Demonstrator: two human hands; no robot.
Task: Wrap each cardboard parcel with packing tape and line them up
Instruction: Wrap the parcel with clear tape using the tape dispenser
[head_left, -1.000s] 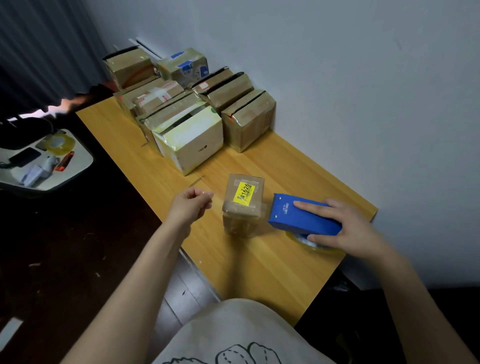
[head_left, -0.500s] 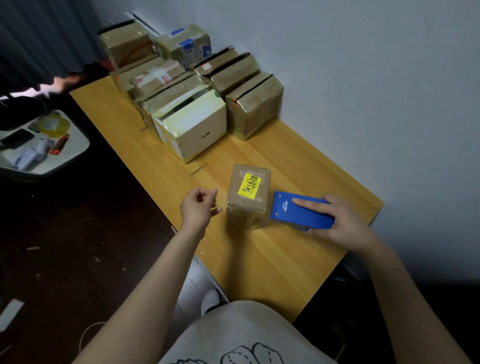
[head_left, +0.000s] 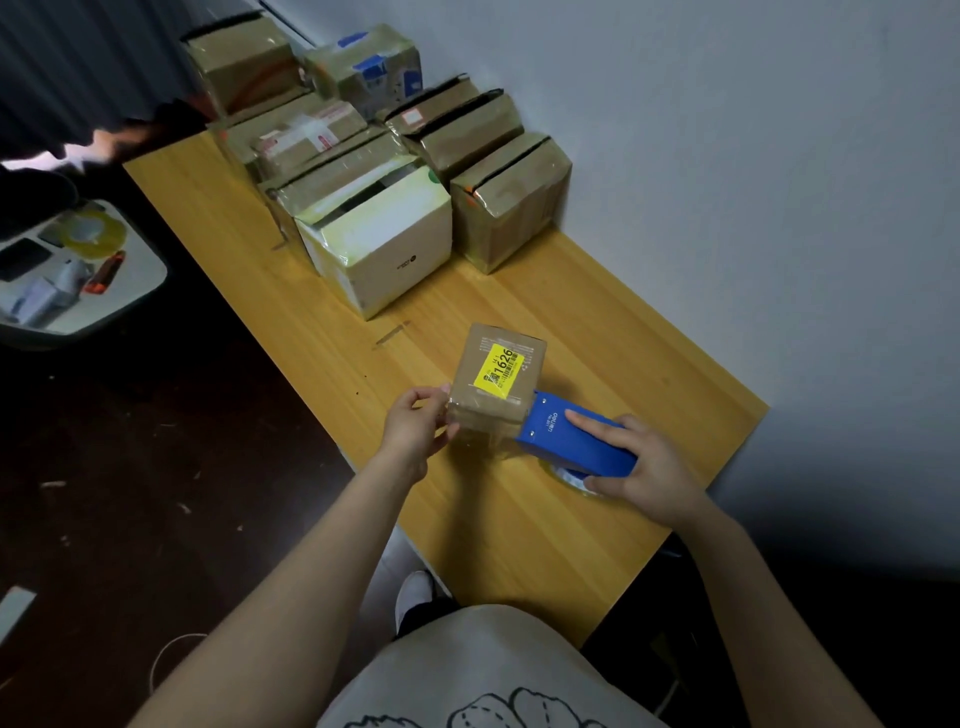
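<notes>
A small brown cardboard parcel (head_left: 496, 382) with a yellow label stands on the wooden table (head_left: 613, 332). My left hand (head_left: 418, 428) grips its near left corner, thumb and fingers curled against the side. My right hand (head_left: 641, 467) holds a blue tape dispenser (head_left: 571, 441), index finger stretched along its top. The dispenser's front end touches the parcel's right side. A roll of clear tape (head_left: 569, 478) shows under the dispenser. Several taped parcels (head_left: 379, 239) stand in rows at the far end of the table by the wall.
A white side table (head_left: 130, 291) at the left holds a roll of tape (head_left: 93, 234), a dark phone and small tools. The white wall (head_left: 727, 156) runs along the table's right edge. Dark floor lies to the left, and my knee and shoe show below.
My left hand has moved right from free air and taken hold of the small parcel's corner. The dispenser in my right hand now presses against the parcel's side.
</notes>
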